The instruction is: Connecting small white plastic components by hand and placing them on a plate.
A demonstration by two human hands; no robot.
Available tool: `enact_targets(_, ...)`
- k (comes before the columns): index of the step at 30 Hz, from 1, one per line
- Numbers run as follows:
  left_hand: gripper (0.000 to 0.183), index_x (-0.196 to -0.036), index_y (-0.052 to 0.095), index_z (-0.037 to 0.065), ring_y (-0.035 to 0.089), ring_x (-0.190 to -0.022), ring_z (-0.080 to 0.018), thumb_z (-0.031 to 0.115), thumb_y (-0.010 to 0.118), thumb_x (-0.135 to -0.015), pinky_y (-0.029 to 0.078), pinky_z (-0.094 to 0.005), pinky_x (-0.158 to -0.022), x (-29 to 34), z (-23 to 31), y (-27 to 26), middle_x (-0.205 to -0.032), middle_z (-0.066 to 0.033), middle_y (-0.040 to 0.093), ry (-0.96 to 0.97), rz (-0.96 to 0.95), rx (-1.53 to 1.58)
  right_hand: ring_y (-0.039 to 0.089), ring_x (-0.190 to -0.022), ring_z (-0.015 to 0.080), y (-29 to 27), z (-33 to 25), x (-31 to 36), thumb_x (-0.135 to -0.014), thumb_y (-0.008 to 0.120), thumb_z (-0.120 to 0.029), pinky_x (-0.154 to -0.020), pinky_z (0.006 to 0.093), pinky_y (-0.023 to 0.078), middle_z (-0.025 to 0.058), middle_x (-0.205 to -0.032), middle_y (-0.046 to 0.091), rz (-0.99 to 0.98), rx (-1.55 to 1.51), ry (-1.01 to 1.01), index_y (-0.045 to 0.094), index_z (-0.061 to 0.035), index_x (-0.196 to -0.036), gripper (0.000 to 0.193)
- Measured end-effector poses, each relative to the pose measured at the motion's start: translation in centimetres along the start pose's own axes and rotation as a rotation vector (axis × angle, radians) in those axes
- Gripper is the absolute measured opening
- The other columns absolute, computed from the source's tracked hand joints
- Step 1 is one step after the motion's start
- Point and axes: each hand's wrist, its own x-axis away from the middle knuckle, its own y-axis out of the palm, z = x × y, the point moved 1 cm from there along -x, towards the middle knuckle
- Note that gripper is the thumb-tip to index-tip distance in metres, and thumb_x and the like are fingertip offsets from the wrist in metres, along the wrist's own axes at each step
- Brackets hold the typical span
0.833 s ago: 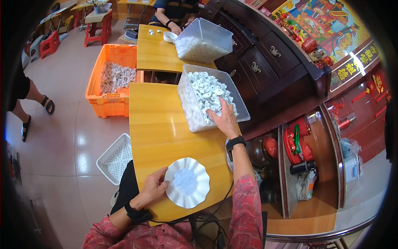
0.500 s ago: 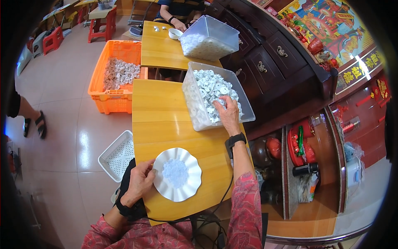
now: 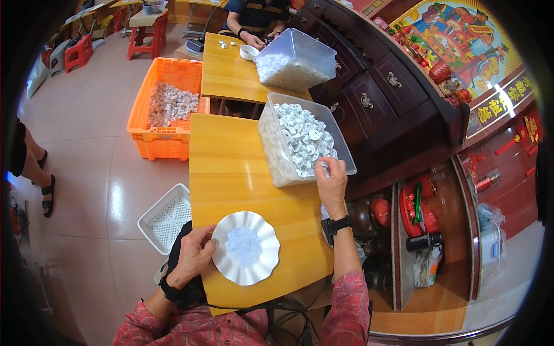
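Observation:
My left hand (image 3: 196, 254) pinches the left rim of a white plate with a wavy edge (image 3: 268, 266), thumb on top. Small pale bluish-white bits (image 3: 242, 245) lie in the middle of the plate. Beyond it stands a clear plastic bin (image 3: 277, 158) heaped with small white plastic parts (image 3: 306, 138). Over the bin's near right corner, my right hand (image 3: 332, 183) has thumb and fingers drawn together. Whatever is between those fingertips is too small to make out.
An orange crate (image 3: 158, 135) of small clear parts and a white perforated basket (image 3: 167, 228) stand left of the yellow table (image 3: 222, 173). At the far table, another person's hands (image 3: 257, 41) are near a white bowl (image 3: 249, 52) and a second bin (image 3: 297, 57). Dark drawers (image 3: 369, 98) flank the right.
My right hand has lifted out of the white parts and drawn back toward the bin's near right corner, fingers closing together. My left hand stays on the plate's rim. The view has shifted slightly.

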Motion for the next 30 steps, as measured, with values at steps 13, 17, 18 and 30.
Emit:
enact_targets(13,0.035,-0.124,0.055,-0.007,0.058,-0.062,-0.0092,0.000,0.055,-0.090,0.048,-0.0226,-0.047,-1.6,0.4,-0.8,-0.085,-0.0066,0.063,-0.040,0.236,0.080,0.066,-0.080,0.0416,-0.6,-0.7,0.0,-0.088,0.060,-0.026,-0.068,0.0451,0.050,0.0250,-0.080,0.067,-0.394,0.049,0.192,0.067,0.0027,-0.085,0.030)
enact_targets(17,0.036,-0.126,0.054,-0.007,0.058,-0.062,-0.0092,0.000,0.054,-0.090,0.049,-0.0227,-0.049,-2.3,0.0,-1.2,-0.084,-0.0060,0.062,0.017,0.273,0.078,0.066,-0.079,0.0407,-1.5,-3.1,2.0,-0.088,0.062,-0.025,-0.068,0.0444,0.051,0.0242,-0.080,0.067,-0.401,0.023,0.214,0.067,0.0028,-0.083,0.028)
enact_targets(18,0.036,-0.126,0.054,-0.006,0.058,-0.062,-0.0093,0.000,0.054,-0.091,0.049,-0.0228,-0.049,-2.2,0.2,-1.2,-0.084,-0.0061,0.062,-0.029,0.265,0.100,0.067,-0.079,0.0402,-1.6,-3.4,2.6,-0.088,0.062,-0.024,-0.068,0.0439,0.051,0.0239,-0.079,0.067,-0.379,-0.012,0.214,0.067,0.0027,-0.083,0.027)
enact_targets(30,0.040,-0.128,0.050,-0.006,0.060,-0.057,-0.0107,0.002,0.056,-0.089,0.049,-0.0249,-0.047,-0.7,0.0,-1.7,-0.083,-0.0089,0.064,-0.069,0.189,-0.021,0.066,-0.073,0.0378,-2.1,-8.7,7.3,-0.090,0.063,-0.017,-0.065,0.0432,0.050,0.0219,-0.076,0.066,-0.213,-0.109,0.200,0.064,0.0019,-0.087,0.019)
